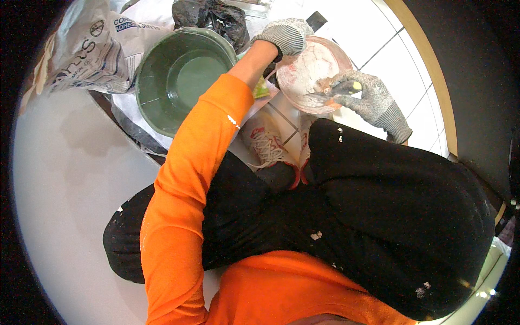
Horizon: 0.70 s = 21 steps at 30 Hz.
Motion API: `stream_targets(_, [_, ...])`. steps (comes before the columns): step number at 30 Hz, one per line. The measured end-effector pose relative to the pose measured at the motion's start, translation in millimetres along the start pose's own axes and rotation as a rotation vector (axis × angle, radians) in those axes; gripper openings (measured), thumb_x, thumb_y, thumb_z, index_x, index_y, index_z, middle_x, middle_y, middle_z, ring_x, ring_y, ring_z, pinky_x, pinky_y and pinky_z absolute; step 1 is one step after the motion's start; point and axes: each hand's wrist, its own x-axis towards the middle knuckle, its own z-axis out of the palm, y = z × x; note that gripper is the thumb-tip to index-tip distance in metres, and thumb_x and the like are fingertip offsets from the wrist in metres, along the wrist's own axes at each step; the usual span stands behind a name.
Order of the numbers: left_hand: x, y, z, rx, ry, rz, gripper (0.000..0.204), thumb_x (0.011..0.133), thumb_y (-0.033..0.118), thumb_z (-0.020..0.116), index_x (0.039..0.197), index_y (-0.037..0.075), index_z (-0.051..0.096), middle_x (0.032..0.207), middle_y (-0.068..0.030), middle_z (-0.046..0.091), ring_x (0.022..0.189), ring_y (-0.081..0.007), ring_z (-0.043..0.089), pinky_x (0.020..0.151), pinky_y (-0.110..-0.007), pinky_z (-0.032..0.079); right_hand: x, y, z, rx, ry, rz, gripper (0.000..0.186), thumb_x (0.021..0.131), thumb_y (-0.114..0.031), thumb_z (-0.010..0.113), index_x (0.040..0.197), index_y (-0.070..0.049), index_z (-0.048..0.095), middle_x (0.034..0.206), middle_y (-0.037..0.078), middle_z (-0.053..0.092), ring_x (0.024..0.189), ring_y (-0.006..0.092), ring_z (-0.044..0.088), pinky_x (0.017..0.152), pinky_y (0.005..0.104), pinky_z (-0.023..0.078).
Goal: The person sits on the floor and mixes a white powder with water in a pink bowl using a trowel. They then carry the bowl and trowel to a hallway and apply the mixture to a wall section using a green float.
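My left hand (281, 38), in a grey knit glove, is closed at the upper left rim of a round pinkish bowl (287, 76), its fingertips partly hidden. The bowl holds white powdery or pasty material (311, 65). My gloved right hand (365, 100) grips a putty knife (349, 88) with a black and yellow handle at the bowl's lower right, its metal blade tilted into the bowl. A dark green bucket (168, 78) stands left of the bowl, with a little liquid or wetness at its bottom.
A printed white sack (86, 59) and crumpled black plastic (208, 21) lie behind the bucket. My shoes (262, 141) rest on white floor tiles (387, 54) between my bent knees. A pale wall or panel (59, 179) is at left; a wooden edge (444, 97) borders the right.
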Motion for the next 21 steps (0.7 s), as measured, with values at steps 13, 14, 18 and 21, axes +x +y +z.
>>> stream_targets(13, [9,-5,7,-0.030,-0.092,0.017,0.050,0.083,0.029,0.074,0.132,0.021,0.068,0.123,-0.0178,0.068,0.115,-0.0366,0.065,0.102,-0.044,0.052,2,17,3,-0.200,0.199,-0.117,0.030,0.090,-0.021,0.074,0.119,-0.015,0.071,0.118,0.011,0.073,0.113,0.0279,0.069,0.099,0.0407,0.055])
stream_targets(14, [10,-6,10,-0.048,-0.091,0.010,0.050,0.083,0.028,0.074,0.133,0.022,0.068,0.123,-0.0176,0.068,0.115,-0.0366,0.065,0.102,-0.044,0.052,0,10,2,-0.203,0.136,-0.090,0.030,0.090,-0.021,0.074,0.119,-0.015,0.071,0.120,0.012,0.072,0.114,0.0283,0.069,0.100,0.0407,0.054])
stream_targets(18, [9,-15,16,-0.053,-0.084,0.030,0.048,0.085,0.025,0.071,0.132,0.021,0.068,0.124,-0.0169,0.068,0.115,-0.0362,0.065,0.102,-0.044,0.052,-4,-5,-4,-0.039,-0.026,-0.087,0.029,0.089,-0.021,0.073,0.118,-0.016,0.073,0.119,0.010,0.072,0.111,0.0283,0.070,0.100,0.0389,0.054])
stream_targets(21, [10,-9,12,-0.046,-0.083,0.034,0.045,0.085,0.022,0.070,0.130,0.020,0.069,0.123,-0.0166,0.069,0.114,-0.0363,0.066,0.101,-0.044,0.052,-3,-5,-4,0.013,0.005,-0.096,0.029,0.089,-0.023,0.073,0.117,-0.015,0.073,0.116,0.009,0.073,0.109,0.0279,0.070,0.099,0.0378,0.054])
